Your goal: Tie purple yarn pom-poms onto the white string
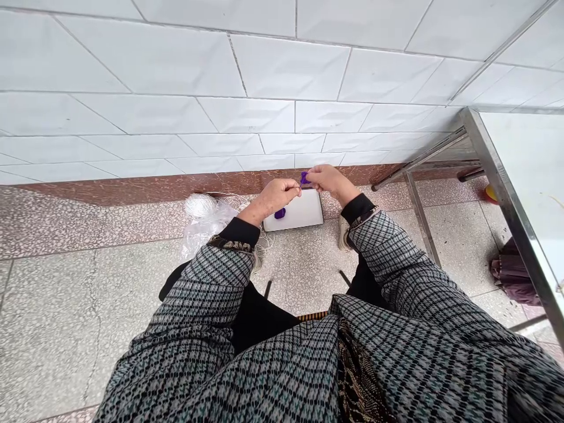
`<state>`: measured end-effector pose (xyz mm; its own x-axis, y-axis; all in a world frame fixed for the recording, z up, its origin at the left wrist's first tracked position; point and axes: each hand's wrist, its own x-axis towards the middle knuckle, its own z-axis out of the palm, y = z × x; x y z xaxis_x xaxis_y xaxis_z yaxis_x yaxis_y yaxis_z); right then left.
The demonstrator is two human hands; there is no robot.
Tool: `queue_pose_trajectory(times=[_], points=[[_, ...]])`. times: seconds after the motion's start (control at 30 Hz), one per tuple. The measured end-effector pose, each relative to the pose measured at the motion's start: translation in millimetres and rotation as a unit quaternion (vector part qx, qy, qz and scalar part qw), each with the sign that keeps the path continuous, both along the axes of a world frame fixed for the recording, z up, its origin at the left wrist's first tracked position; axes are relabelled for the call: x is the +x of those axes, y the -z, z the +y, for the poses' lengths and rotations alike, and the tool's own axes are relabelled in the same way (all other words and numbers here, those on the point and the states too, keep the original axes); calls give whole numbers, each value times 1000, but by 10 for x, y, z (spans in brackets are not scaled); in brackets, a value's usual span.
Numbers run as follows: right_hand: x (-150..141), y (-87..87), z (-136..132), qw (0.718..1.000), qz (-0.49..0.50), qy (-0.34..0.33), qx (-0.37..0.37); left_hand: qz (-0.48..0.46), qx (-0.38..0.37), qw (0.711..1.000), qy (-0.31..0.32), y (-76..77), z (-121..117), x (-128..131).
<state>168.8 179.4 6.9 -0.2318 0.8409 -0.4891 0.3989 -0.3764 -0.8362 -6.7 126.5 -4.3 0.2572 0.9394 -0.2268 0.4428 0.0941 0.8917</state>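
Soft purple yarn piece above shallow white rectangular box
Right hand pinches it, left hand its thin strand; rounded purple bundle in the box; white yarn, crinkled clear plastic beside

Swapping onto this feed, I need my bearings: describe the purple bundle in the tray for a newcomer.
Find the white tray at the foot of the tiled wall. The small purple bundle lies toward its left end; the other purple piece is held up in the right hand.

Tiled indoor room, exact type unclear | far: white wall tiles, red-brown skirting | speckled stone floor | right: metal-framed table
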Motion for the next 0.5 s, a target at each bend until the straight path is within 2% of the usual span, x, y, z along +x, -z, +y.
queue_pose_trajectory(times=[0.1,0.2,0.37,0.5], points=[[41,-39,30,983,163,71,-46,-31,-18,999,6,5,-11,32],[64,-100,10,964,253,41,-66,-39,-31,999,15,22,-7,66],[78,-206,-77,971,190,-97,-107,13,-41,999,-27,21,26,52],[59,-246,-129,972,41,-213,-95,41,-7,999,-25,-24,52,-7]])
